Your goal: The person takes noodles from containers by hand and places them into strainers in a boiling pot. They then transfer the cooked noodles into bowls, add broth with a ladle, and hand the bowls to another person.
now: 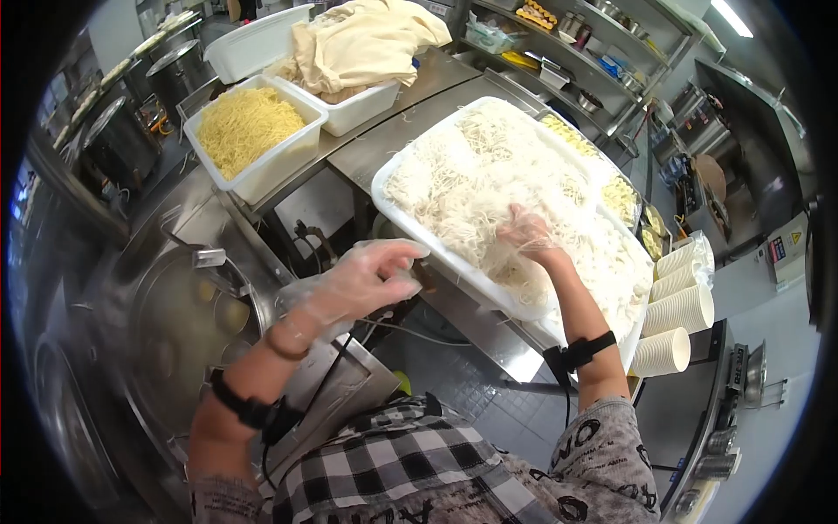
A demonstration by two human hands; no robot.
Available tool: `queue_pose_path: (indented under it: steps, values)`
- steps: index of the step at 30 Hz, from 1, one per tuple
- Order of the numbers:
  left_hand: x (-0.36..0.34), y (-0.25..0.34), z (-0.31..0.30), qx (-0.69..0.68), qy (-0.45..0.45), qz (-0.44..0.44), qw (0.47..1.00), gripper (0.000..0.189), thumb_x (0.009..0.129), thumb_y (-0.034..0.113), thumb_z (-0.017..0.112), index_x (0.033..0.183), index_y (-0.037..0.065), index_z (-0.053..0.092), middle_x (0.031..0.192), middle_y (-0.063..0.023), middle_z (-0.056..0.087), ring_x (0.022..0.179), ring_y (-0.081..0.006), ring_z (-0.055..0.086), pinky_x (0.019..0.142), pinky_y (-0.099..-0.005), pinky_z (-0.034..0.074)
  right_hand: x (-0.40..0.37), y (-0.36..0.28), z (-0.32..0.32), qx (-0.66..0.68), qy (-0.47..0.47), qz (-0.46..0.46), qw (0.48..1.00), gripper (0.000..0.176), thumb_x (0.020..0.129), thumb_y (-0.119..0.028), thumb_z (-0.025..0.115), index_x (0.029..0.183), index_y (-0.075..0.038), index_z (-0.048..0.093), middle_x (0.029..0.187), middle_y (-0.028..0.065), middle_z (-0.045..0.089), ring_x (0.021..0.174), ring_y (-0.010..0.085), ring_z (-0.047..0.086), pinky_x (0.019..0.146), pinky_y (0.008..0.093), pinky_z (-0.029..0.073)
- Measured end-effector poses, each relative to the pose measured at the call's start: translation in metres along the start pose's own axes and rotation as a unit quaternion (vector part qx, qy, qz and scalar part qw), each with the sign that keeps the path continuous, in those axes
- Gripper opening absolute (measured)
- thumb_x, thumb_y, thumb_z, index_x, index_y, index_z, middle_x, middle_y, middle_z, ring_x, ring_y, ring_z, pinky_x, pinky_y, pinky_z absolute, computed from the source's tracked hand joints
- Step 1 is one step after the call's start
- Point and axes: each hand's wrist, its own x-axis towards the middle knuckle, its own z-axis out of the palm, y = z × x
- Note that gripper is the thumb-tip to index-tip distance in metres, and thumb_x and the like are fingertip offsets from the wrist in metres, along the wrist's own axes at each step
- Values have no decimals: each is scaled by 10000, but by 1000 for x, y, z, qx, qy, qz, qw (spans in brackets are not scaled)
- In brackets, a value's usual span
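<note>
A large white tray [403,216] heaped with white noodles [471,162] stands in front of me. My right hand [528,234], in a thin clear plastic glove, is down among the noodles with its fingers closed around some strands. My left hand [371,278], gloved the same way, hovers just outside the tray's near left edge. Its fingers are bent, with a gap between thumb and fingers, and nothing shows in them.
Yellow noodles [244,131] fill a white bin at the upper left. Beside it, a cream cloth [367,44] covers another bin. Stacked paper cups [676,310] line the tray's right side. A large round cooking vessel [166,323] lies left, and metal shelves [602,65] stand behind.
</note>
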Motion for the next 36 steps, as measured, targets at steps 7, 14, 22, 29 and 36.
queue_pose_path:
  steps: [7,14,22,29,36]
  values:
    - [78,-19,58,81,90,-5,993,421,686,206,635,1052,33,517,901,-121,545,750,-183,530,709,-273,445,28,41,-28,-14,196,-46,979,497,681,-298,601,1110,-67,501,1016,212,544,973,291,522,789,366,430]
    - [79,-23,51,50,134,-15,990,350,719,169,621,1020,19,523,888,-76,544,790,-146,524,729,-256,433,85,96,-36,599,50,96,793,130,738,-68,526,866,-46,526,799,99,594,680,165,587,521,271,483]
    - [124,5,35,-510,95,-43,854,651,767,489,528,1224,71,330,1122,-92,453,1066,-178,432,838,-329,411,59,-2,-138,818,58,-93,565,249,743,-37,462,988,-3,485,874,94,571,803,203,574,725,316,483]
    - [30,23,-12,-613,178,73,766,533,798,370,530,1217,80,372,1117,-76,504,984,-181,519,841,-344,438,-11,-150,-89,507,-35,-399,763,410,711,-124,628,1079,-43,468,1022,52,503,869,119,492,724,254,414]
    - [-155,48,-85,-577,298,108,753,474,826,281,498,1214,45,360,1178,-106,455,1032,-226,492,869,-350,416,-56,-310,-46,659,-146,-337,657,646,828,-532,366,1240,-35,356,1198,115,431,954,178,470,807,287,367]
